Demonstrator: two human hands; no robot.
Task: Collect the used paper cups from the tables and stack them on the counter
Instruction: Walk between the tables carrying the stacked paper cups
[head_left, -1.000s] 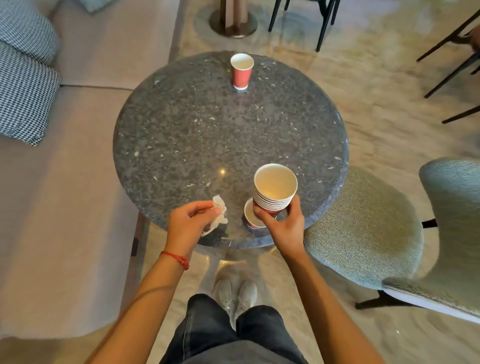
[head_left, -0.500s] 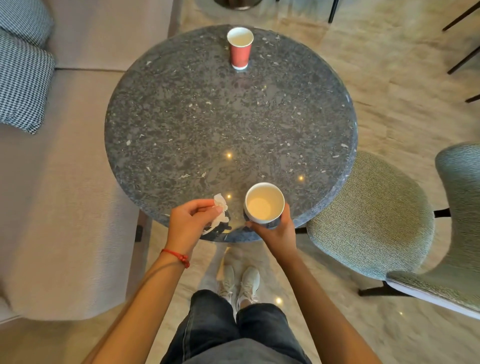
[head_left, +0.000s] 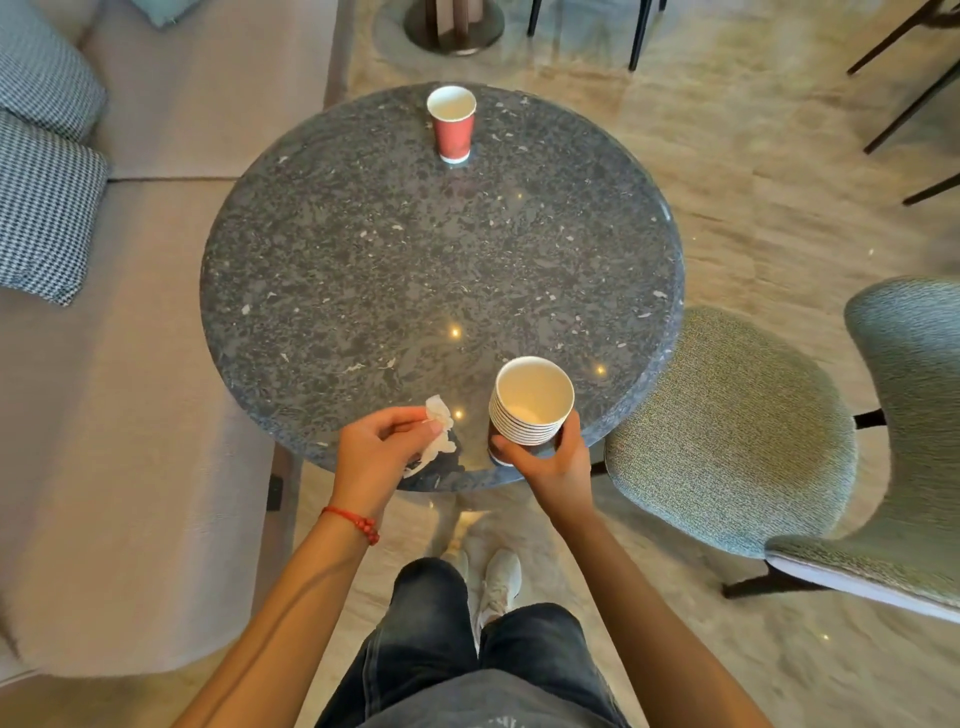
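Observation:
A stack of red paper cups (head_left: 530, 410) with white rims is held over the near edge of the round dark stone table (head_left: 415, 270); my right hand (head_left: 553, 460) grips it from below and behind. My left hand (head_left: 379, 449) pinches a crumpled white napkin (head_left: 439, 431) just left of the stack, at the table's near rim. A single red paper cup (head_left: 452, 124) stands upright at the far side of the table, well out of reach of both hands.
A beige sofa (head_left: 119, 415) with checked cushions (head_left: 41, 208) runs along the left. A green upholstered chair (head_left: 779, 431) stands close on the right of the table. Dark chair legs (head_left: 909, 93) and a round pedestal base (head_left: 452, 26) stand on the floor beyond.
The loose cup that stood by the near edge now sits under the stack in my right hand. The stack was lowered onto it, then lifted slightly. My left hand kept hold of the napkin.

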